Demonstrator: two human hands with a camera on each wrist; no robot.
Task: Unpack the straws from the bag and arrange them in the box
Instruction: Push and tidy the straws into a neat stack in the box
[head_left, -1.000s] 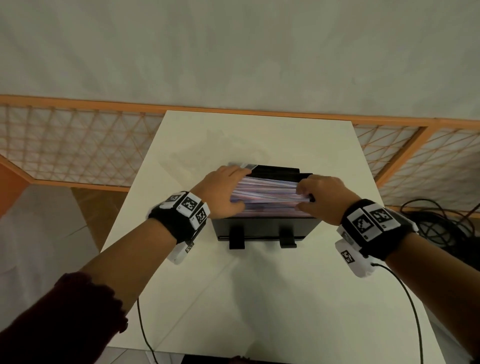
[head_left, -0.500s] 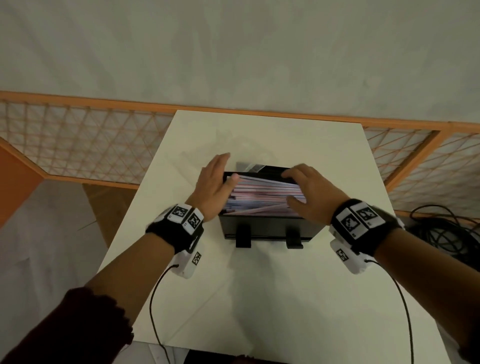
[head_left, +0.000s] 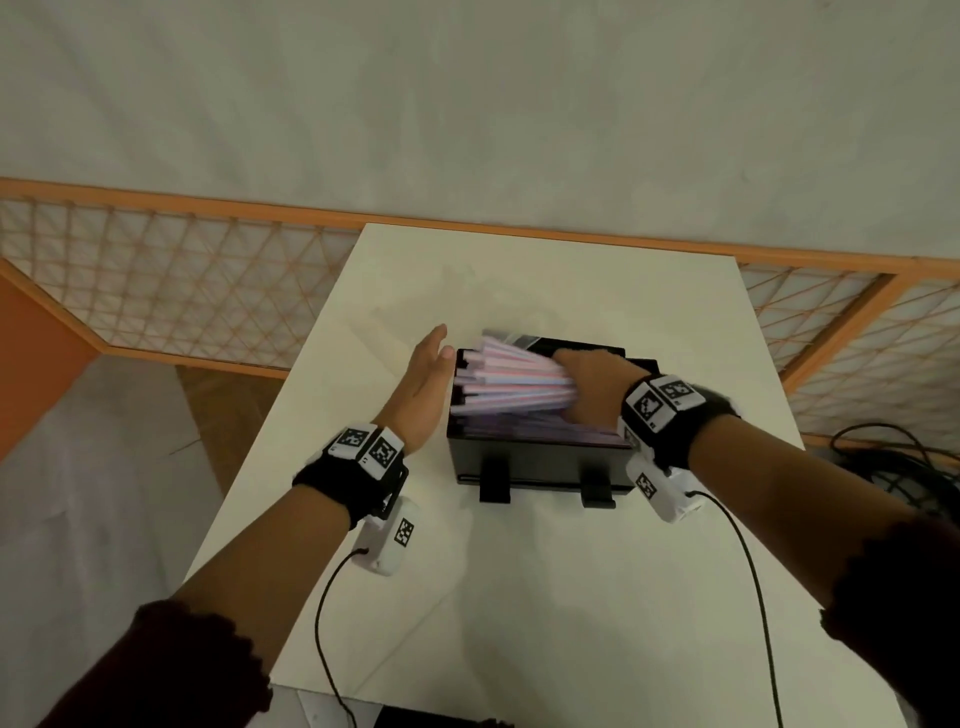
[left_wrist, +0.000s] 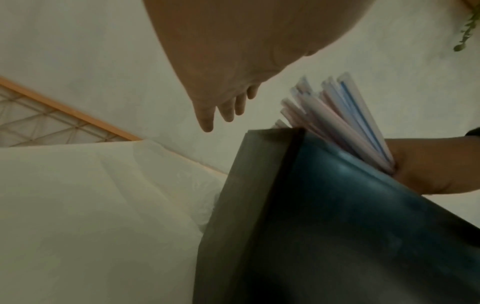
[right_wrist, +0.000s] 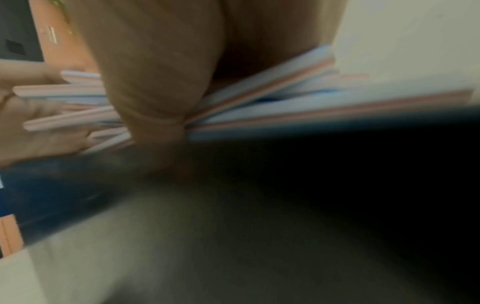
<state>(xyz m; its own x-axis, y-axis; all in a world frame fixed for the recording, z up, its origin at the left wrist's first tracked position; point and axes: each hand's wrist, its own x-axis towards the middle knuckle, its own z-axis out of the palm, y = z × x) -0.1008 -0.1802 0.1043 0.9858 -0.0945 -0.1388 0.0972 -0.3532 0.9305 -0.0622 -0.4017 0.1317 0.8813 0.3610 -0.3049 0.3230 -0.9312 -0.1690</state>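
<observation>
A black box (head_left: 535, 460) stands in the middle of the white table (head_left: 519, 597). A bunch of pink, white and blue straws (head_left: 511, 376) fans out above its left end, tips raised toward the left. My right hand (head_left: 592, 387) grips that bunch near its right end, thumb curled over it in the right wrist view, where the straws (right_wrist: 272, 102) are blurred. My left hand (head_left: 423, 382) stands flat and edge-on beside the box's left wall, fingers straight, close to the straw tips (left_wrist: 335, 115). In the left wrist view the box (left_wrist: 324, 216) fills the lower right.
A clear plastic bag (head_left: 441, 296), hard to make out, lies on the table behind the box. An orange-framed lattice fence (head_left: 182, 280) borders the table's far and side edges. Black cables (head_left: 904, 467) lie on the floor at right. Wrist-camera cords (head_left: 753, 597) trail over the near table.
My right hand has closed round the straws and lifted their left ends out of the box. My left hand has drawn back from the pile to stand flat beside the box's left end.
</observation>
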